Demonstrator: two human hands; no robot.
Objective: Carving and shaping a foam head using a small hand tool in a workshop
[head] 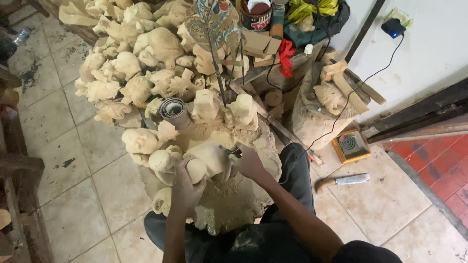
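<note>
Tiled floor [87, 195] — sawdust, carvings [141, 63]; hands grip one figure [209, 158]

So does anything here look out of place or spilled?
Yes: a wooden-handled cleaver lies loose on the tiled floor, right of the person's knee. Pale sawdust is heaped under the pale wooden carving both hands grip.
</note>
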